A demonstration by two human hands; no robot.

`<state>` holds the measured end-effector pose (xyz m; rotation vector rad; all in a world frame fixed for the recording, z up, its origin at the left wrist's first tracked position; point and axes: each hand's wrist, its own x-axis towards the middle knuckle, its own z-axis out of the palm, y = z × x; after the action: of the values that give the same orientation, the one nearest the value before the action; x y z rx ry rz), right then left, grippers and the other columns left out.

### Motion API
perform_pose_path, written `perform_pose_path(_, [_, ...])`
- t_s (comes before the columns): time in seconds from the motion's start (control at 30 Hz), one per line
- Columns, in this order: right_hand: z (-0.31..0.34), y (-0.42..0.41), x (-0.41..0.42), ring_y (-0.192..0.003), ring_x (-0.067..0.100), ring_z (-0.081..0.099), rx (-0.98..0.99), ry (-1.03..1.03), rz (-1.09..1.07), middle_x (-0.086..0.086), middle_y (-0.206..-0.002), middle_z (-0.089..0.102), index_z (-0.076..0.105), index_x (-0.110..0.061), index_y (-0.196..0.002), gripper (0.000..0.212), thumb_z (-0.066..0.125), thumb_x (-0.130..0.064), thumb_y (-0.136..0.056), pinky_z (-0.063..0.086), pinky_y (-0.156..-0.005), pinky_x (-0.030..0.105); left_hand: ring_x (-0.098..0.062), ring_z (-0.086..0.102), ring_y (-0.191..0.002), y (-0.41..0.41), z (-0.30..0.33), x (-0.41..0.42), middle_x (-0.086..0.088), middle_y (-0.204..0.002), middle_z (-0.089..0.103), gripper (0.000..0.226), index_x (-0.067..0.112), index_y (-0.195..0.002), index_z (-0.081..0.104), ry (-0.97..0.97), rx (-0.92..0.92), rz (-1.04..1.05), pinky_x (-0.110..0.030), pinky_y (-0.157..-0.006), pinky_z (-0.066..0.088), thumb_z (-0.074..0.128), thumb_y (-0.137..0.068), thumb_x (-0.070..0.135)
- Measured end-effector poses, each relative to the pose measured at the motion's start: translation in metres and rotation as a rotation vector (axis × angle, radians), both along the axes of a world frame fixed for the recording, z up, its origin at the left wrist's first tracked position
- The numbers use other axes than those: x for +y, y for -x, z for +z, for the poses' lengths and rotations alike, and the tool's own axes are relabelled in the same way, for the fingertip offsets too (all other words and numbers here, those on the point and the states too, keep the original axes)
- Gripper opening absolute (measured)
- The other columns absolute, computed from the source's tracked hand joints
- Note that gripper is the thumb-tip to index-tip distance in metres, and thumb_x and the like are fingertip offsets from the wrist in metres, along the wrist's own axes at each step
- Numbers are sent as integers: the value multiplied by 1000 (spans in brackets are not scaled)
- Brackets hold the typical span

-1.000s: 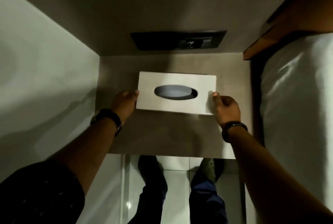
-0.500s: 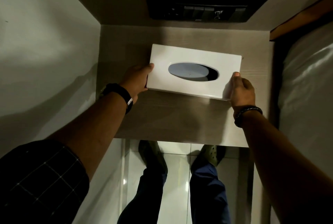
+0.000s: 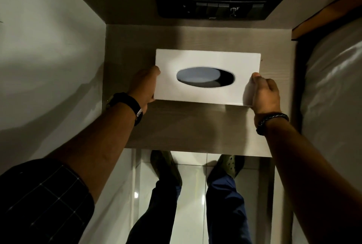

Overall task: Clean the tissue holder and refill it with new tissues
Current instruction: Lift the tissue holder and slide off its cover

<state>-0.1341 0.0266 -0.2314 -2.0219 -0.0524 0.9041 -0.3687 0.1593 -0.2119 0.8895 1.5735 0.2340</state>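
A white rectangular tissue holder point(image 3: 207, 61) with a dark oval slot in its top sits over a small wooden bedside shelf point(image 3: 195, 126). My left hand point(image 3: 144, 87) grips its left end, thumb on the top edge. My right hand point(image 3: 264, 94) grips its right end, thumb up against the corner. No tissue sticks out of the slot. I cannot tell whether the holder rests on the shelf or is held just above it.
A black switch panel point(image 3: 219, 2) is set in the wall behind the shelf. A pale wall point(image 3: 49, 57) closes the left side. A bed with white linen point(image 3: 333, 96) lies on the right. My feet stand on shiny floor tiles point(image 3: 192, 194) below.
The tissue holder has levelled out from a slight tilt and sits squarer between my hands. Both hands keep their hold on its ends.
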Motion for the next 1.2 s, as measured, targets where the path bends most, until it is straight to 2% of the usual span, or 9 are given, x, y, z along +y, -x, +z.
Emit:
perform_pose_path(0.2, [13,5,-1,-104,26,61,59,-39,16,-3,-92,61,52,-23,-76,25,57,-44,-89,46,-100,51,-24,61,-97,-2,17,1,-1,-100,62,10,33,-93,52,-37,-46,38,-43,-84,54,45,-95,40])
perform_pose_path(0.33, [32,19,-13,-89,14,56,-78,-92,21,-5,-86,58,51,-24,-77,23,54,-39,-94,49,-96,38,-25,63,-99,1,35,-10,-2,-104,66,14,30,-99,58,-130,-51,132,-44,-87,53,48,-94,37])
perform_pose_path(0.5, [52,59,-65,-61,-8,55,-138,-153,-1,-14,-66,58,49,-23,-75,23,54,-32,-96,46,-60,12,-15,68,-81,38,47,-63,11,-85,71,13,44,-82,66,-95,-18,167,-35,-70,56,54,-87,45])
perform_pose_path(0.57, [47,75,-91,-64,-2,56,-106,-55,22,-11,-71,59,51,-24,-72,27,54,-38,-94,49,-61,25,-17,67,-79,54,41,-86,8,-85,70,13,43,-79,66,-31,49,183,-36,-71,55,56,-87,44])
perform_pose_path(0.67, [28,88,-118,-86,31,62,-25,89,61,11,-90,63,56,-25,-76,27,52,-44,-94,55,-76,54,-19,62,-80,65,24,-112,2,-89,64,9,34,-82,57,33,148,185,-34,-69,50,58,-90,38])
perform_pose_path(0.73, [19,88,-121,-87,35,62,-47,141,109,9,-87,64,57,-26,-74,29,50,-47,-94,53,-79,59,-18,60,-79,66,14,-120,2,-88,62,11,31,-81,56,63,175,178,-30,-63,46,58,-90,36])
perform_pose_path(0.9, [4,73,-106,-81,30,61,-121,173,123,-2,-75,59,56,-24,-67,34,48,-42,-94,52,-77,50,-25,63,-88,54,-6,-106,-3,-94,66,12,29,-83,59,55,188,79,-38,-76,53,56,-91,37])
perform_pose_path(1.03, [-6,56,-89,-82,24,57,-174,183,94,-3,-75,57,59,-15,-82,29,48,-37,-97,37,-72,29,-24,64,-84,36,-11,-88,0,-88,66,18,29,-79,60,21,175,31,-39,-76,54,52,-93,36])
perform_pose_path(1.2, [-7,43,-71,-85,21,51,-227,205,157,5,-88,57,65,-2,-99,40,45,-36,-99,36,-77,28,-21,62,-77,25,-10,-73,0,-81,64,23,25,-76,60,-15,177,4,-35,-71,51,49,-94,35])
